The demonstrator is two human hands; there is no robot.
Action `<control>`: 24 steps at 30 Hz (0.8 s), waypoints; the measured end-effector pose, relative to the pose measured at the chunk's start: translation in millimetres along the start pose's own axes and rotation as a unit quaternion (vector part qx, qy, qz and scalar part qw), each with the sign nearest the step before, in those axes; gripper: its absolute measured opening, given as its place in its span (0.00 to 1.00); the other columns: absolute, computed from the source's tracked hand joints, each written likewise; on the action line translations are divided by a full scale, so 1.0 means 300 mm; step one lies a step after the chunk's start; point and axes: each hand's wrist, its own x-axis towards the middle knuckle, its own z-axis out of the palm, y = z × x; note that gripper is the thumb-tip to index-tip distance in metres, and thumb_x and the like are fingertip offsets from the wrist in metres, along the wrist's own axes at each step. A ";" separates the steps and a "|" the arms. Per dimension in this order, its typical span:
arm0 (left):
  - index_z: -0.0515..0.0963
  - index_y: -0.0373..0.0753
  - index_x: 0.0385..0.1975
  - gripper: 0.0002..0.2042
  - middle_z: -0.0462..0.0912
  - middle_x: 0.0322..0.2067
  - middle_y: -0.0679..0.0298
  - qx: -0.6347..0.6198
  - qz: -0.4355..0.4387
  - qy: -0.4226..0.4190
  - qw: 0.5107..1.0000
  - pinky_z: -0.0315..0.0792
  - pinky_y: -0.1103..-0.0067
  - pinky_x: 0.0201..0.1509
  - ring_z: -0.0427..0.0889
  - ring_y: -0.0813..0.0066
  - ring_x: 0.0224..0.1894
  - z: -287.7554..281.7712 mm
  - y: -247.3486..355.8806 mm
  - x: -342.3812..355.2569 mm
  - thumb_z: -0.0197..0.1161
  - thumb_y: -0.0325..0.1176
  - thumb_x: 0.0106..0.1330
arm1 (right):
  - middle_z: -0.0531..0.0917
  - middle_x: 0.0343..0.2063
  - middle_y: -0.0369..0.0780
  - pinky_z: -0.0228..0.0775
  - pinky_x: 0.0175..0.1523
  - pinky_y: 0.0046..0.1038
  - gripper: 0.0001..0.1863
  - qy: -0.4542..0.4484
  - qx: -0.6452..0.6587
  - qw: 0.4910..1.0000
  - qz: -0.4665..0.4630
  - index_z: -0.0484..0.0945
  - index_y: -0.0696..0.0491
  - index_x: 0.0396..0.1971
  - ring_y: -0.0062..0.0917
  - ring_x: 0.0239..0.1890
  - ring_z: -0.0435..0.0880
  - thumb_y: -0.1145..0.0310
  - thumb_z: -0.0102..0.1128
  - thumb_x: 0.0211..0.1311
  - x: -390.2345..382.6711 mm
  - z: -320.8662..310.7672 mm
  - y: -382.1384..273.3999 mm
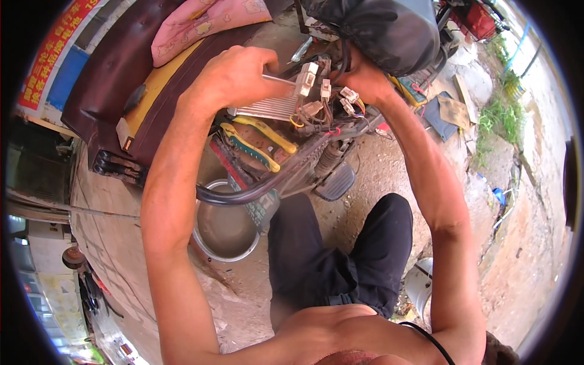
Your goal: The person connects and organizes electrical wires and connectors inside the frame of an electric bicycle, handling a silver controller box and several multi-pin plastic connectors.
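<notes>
My left hand [238, 78] is closed around a thin metal rod [280, 79], whose tip reaches a white plug connector [306, 79]. Smaller white connectors [349, 95] on coloured wires stand just to the right. Behind them, my right hand [360, 78] reaches in among the wires beneath a black padded cover [383, 30]; its fingertips are hidden. Under my left hand lies a ribbed silver metal box [267, 108]. Yellow-handled pliers [258, 143] rest on the vehicle frame in front of it.
A metal basin [228, 231] of murky water stands on the ground below the curved black frame tube [243, 196]. To the left is a dark red seat [109, 103] with a pink patterned cloth [204, 27]. A white bucket [420, 283] sits by my right knee.
</notes>
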 end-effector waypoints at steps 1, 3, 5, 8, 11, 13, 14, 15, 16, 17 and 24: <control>0.84 0.34 0.43 0.23 0.86 0.34 0.50 0.002 0.000 0.000 1.000 0.77 0.66 0.44 0.87 0.54 0.38 0.003 -0.011 0.001 0.75 0.46 0.55 | 0.85 0.52 0.47 0.71 0.63 0.33 0.39 0.001 0.002 1.000 0.000 0.76 0.55 0.62 0.37 0.55 0.83 0.52 0.76 0.51 -0.005 -0.004 0.003; 0.84 0.32 0.44 0.22 0.87 0.34 0.51 -0.029 -0.003 -0.029 0.999 0.77 0.69 0.43 0.86 0.59 0.36 0.002 -0.028 -0.001 0.76 0.42 0.55 | 0.86 0.50 0.45 0.72 0.60 0.32 0.34 0.002 0.062 0.998 0.001 0.79 0.56 0.58 0.34 0.52 0.84 0.52 0.74 0.54 -0.017 -0.011 0.008; 0.84 0.33 0.43 0.20 0.87 0.33 0.53 -0.051 0.000 -0.041 0.998 0.77 0.70 0.42 0.85 0.63 0.35 -0.021 -0.029 -0.005 0.76 0.40 0.55 | 0.87 0.49 0.44 0.72 0.59 0.30 0.30 -0.013 0.075 0.997 0.012 0.82 0.54 0.54 0.32 0.52 0.84 0.52 0.74 0.56 -0.017 -0.021 0.028; 0.83 0.33 0.41 0.16 0.86 0.32 0.58 -0.084 0.010 -0.018 0.996 0.76 0.73 0.42 0.83 0.72 0.35 -0.036 -0.024 -0.006 0.75 0.35 0.56 | 0.87 0.49 0.41 0.73 0.57 0.28 0.22 -0.016 0.085 0.996 0.000 0.87 0.50 0.48 0.31 0.51 0.85 0.52 0.72 0.59 -0.015 -0.028 0.078; 0.82 0.35 0.40 0.14 0.85 0.32 0.63 -0.126 0.024 0.053 0.990 0.75 0.76 0.43 0.82 0.77 0.36 -0.053 -0.031 -0.008 0.75 0.33 0.57 | 0.87 0.49 0.38 0.73 0.56 0.28 0.14 -0.015 0.060 0.997 -0.034 0.89 0.42 0.44 0.29 0.49 0.85 0.52 0.70 0.64 -0.032 -0.031 0.147; 0.82 0.35 0.39 0.14 0.84 0.32 0.66 -0.157 0.029 0.091 0.983 0.75 0.77 0.43 0.81 0.79 0.36 -0.085 -0.044 -0.029 0.76 0.33 0.57 | 0.87 0.47 0.39 0.72 0.56 0.30 0.13 0.009 0.017 0.995 -0.098 0.90 0.41 0.45 0.28 0.49 0.84 0.53 0.67 0.66 -0.036 -0.024 0.167; 0.82 0.36 0.40 0.14 0.84 0.33 0.67 -0.178 0.036 0.109 0.977 0.75 0.77 0.43 0.81 0.80 0.36 -0.106 -0.051 -0.049 0.77 0.33 0.57 | 0.87 0.47 0.40 0.72 0.56 0.30 0.13 0.016 0.003 0.993 -0.120 0.90 0.40 0.45 0.28 0.49 0.84 0.53 0.67 0.67 -0.035 -0.021 0.159; 0.82 0.36 0.40 0.15 0.83 0.33 0.68 -0.199 0.043 0.126 0.971 0.74 0.78 0.43 0.80 0.81 0.36 -0.120 -0.058 -0.062 0.77 0.34 0.57 | 0.87 0.49 0.39 0.70 0.60 0.30 0.16 -0.004 0.065 0.996 -0.056 0.87 0.48 0.49 0.27 0.52 0.82 0.58 0.71 0.64 -0.033 -0.028 0.153; 0.85 0.37 0.39 0.16 0.87 0.32 0.64 -0.173 0.043 0.142 0.974 0.76 0.75 0.43 0.85 0.75 0.35 -0.122 -0.064 -0.067 0.79 0.39 0.56 | 0.86 0.49 0.39 0.70 0.62 0.30 0.19 -0.019 0.096 0.995 -0.022 0.86 0.52 0.50 0.26 0.53 0.81 0.61 0.74 0.63 -0.035 -0.034 0.146; 0.85 0.37 0.39 0.16 0.87 0.32 0.64 -0.174 0.039 0.143 0.973 0.76 0.75 0.43 0.85 0.75 0.35 -0.126 -0.076 -0.067 0.79 0.39 0.56 | 0.86 0.50 0.39 0.69 0.63 0.30 0.21 -0.030 0.126 0.992 0.011 0.85 0.56 0.52 0.25 0.55 0.80 0.63 0.76 0.61 -0.032 -0.042 0.139; 0.83 0.36 0.40 0.15 0.84 0.33 0.69 -0.225 -0.015 0.115 0.967 0.74 0.82 0.40 0.81 0.84 0.35 -0.112 -0.192 -0.053 0.78 0.37 0.60 | 0.84 0.55 0.40 0.67 0.66 0.30 0.28 -0.055 0.114 0.992 0.028 0.79 0.55 0.61 0.27 0.58 0.80 0.56 0.72 0.66 0.004 -0.005 0.042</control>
